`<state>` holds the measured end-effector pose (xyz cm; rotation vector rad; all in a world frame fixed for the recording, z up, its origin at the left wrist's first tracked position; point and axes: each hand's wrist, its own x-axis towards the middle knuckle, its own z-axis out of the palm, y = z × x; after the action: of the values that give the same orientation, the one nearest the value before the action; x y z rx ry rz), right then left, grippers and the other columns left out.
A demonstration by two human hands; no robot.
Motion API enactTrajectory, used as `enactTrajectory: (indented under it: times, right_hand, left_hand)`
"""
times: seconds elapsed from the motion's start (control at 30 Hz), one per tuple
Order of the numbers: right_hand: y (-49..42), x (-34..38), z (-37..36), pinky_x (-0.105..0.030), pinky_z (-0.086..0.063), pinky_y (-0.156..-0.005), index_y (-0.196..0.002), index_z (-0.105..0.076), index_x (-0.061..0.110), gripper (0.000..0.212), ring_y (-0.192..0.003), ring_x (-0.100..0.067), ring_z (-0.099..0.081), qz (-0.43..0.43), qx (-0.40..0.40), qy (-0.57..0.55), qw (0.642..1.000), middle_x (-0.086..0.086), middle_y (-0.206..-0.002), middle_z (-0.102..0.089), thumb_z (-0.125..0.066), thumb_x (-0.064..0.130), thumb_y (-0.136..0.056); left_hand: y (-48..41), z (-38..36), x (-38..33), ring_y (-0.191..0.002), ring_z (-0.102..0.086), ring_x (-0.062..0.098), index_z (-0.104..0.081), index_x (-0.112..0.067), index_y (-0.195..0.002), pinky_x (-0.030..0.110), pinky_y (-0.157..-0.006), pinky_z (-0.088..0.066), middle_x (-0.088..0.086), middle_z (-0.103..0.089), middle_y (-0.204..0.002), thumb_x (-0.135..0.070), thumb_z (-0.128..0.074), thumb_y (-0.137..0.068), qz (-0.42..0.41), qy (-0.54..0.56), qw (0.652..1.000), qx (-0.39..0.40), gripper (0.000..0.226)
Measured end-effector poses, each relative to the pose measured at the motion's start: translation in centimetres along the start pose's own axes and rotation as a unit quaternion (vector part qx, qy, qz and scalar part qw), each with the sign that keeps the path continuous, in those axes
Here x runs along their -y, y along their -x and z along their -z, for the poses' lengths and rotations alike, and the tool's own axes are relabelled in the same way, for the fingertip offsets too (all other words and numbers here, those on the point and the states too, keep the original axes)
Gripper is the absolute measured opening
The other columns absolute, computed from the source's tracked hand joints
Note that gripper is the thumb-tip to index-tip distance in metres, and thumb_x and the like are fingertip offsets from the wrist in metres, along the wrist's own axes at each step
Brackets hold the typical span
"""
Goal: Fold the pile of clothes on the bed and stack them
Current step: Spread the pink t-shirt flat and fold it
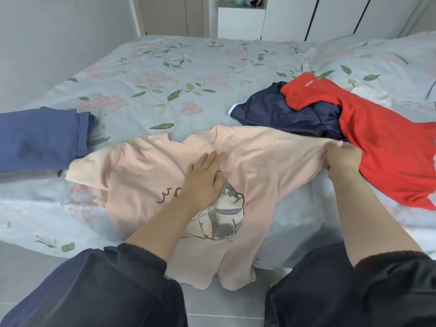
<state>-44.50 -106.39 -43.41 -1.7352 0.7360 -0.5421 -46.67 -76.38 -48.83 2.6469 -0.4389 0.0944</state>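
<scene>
Dark sleeves (132, 279) frame the near edge, bare forearms reaching out of them over a peach T-shirt (141, 175) spread print-side up on the bed (165, 74). Its hem hangs over the bed's near edge and its collar points away from the person, so its long axis runs from near to far. The left hand (203, 178) lies flat on the shirt's chest just above the animal print, fingers straight and together, pressing the cloth down. The right hand (342, 159) is curled round the end of the shirt's right sleeve, gripping it and drawing it out taut to the right. Just beside the shirt's left sleeve sits a folded blue garment (40, 138). Beyond the right hand lies a crumpled red garment (389, 149), draped partly over a navy garment (283, 112) with white trim
</scene>
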Motion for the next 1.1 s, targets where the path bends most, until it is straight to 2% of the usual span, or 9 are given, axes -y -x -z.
enactTrajectory:
  times: [0.2,0.27,0.37,0.5,0.63,0.73,0.83,0.93,1.1]
  right_hand:
    - [-0.4,-1.4,0.5,-0.036,-0.048,-0.081,-0.099,-0.065,-0.006,0.06,-0.094,-0.034,-0.063,0.014,0.048,0.266,0.963,-0.021,-0.095,-0.065,-0.049,0.051,-0.088]
    - [0.7,-0.5,1.0,-0.037,-0.054,-0.072,-0.096,-0.067,-0.006,0.076,-0.076,-0.033,-0.067,-0.026,0.1,0.337,0.936,-0.02,-0.084,-0.069,-0.044,0.065,-0.082]
    - [2.2,-0.3,1.9,-0.025,-0.045,-0.047,-0.075,-0.064,0.0,0.051,-0.044,-0.018,-0.053,-0.073,0.279,0.34,0.895,-0.007,-0.054,-0.06,-0.066,0.051,-0.08]
    - [2.2,-0.4,2.8,-0.033,-0.054,-0.079,-0.098,-0.063,0.006,0.01,-0.079,-0.02,-0.063,-0.05,0.363,0.08,0.927,-0.012,-0.093,-0.066,-0.059,0.013,-0.092]
    - [1.5,-0.3,3.1,-0.027,-0.058,-0.062,-0.1,-0.06,0.007,0.017,-0.071,-0.014,-0.069,-0.092,0.35,-0.117,0.925,-0.002,-0.077,-0.073,-0.046,0.016,-0.099]
    - [0.5,-1.2,2.9,-0.031,-0.052,-0.061,-0.093,-0.061,0.008,0.01,-0.065,-0.019,-0.06,-0.106,0.23,-0.147,0.956,-0.007,-0.075,-0.064,-0.055,0.016,-0.094]
    - [-0.8,-2.5,3.4,-0.03,-0.04,-0.058,-0.062,-0.05,0.009,0.031,-0.061,-0.023,-0.046,-0.026,0.057,0.073,0.995,-0.007,-0.059,-0.048,-0.067,0.018,-0.086]
    - [-0.9,-3.0,4.0,-0.03,-0.029,-0.05,-0.049,-0.038,0.009,0.048,-0.053,-0.029,-0.042,0.049,0.01,0.216,0.975,-0.005,-0.041,-0.041,-0.065,0.023,-0.086]
    - [1.1,-2.0,3.6,-0.039,-0.045,-0.08,-0.095,-0.06,-0.001,0.062,-0.1,-0.037,-0.06,-0.004,0.091,0.414,0.906,-0.022,-0.096,-0.064,-0.045,0.059,-0.09]
  left_hand:
    - [-0.7,-0.7,0.1,-0.147,0.003,0.016,-0.014,-0.033,-0.15,0.047,-0.116,0.0,-0.006,-0.002,-0.16,-0.054,-0.024,-0.097,-0.002,-0.123,0.99,0.075,0.058]
    - [-0.8,-0.8,0.0,-0.146,0.003,0.016,-0.015,-0.033,-0.15,0.048,-0.116,0.0,-0.006,-0.002,-0.16,-0.053,-0.025,-0.097,0.002,-0.125,0.989,0.074,0.058]
    - [-0.8,-0.9,-0.2,-0.146,0.001,0.017,-0.017,-0.032,-0.15,0.048,-0.116,-0.002,-0.005,-0.003,-0.16,-0.052,-0.025,-0.097,0.003,-0.134,0.989,0.067,0.057]
    - [-0.8,-0.8,-0.4,-0.146,0.001,0.017,-0.019,-0.031,-0.15,0.048,-0.116,-0.002,-0.004,-0.004,-0.16,-0.051,-0.027,-0.097,0.006,-0.127,0.99,0.066,0.056]
    - [-0.8,-0.7,-0.3,-0.146,0.001,0.016,-0.02,-0.031,-0.149,0.047,-0.116,-0.003,-0.004,-0.003,-0.16,-0.051,-0.028,-0.097,0.008,-0.119,0.991,0.067,0.056]
    - [-0.8,-0.7,-0.1,-0.146,0.0,0.015,-0.021,-0.031,-0.149,0.046,-0.116,-0.002,-0.004,-0.004,-0.16,-0.052,-0.028,-0.098,0.004,-0.117,0.991,0.065,0.056]
    - [-0.8,-0.7,0.1,-0.146,-0.001,0.015,-0.022,-0.03,-0.149,0.046,-0.117,-0.003,-0.004,-0.006,-0.16,-0.052,-0.027,-0.098,0.003,-0.118,0.991,0.064,0.056]
    - [-0.8,-0.8,0.1,-0.146,-0.002,0.016,-0.023,-0.03,-0.149,0.046,-0.117,-0.004,-0.004,-0.007,-0.16,-0.053,-0.028,-0.097,0.001,-0.117,0.991,0.06,0.056]
    - [-0.7,-1.0,0.1,-0.146,-0.004,0.016,-0.026,-0.03,-0.148,0.045,-0.116,-0.005,-0.003,-0.01,-0.159,-0.052,-0.029,-0.097,-0.005,-0.122,0.991,0.047,0.055]
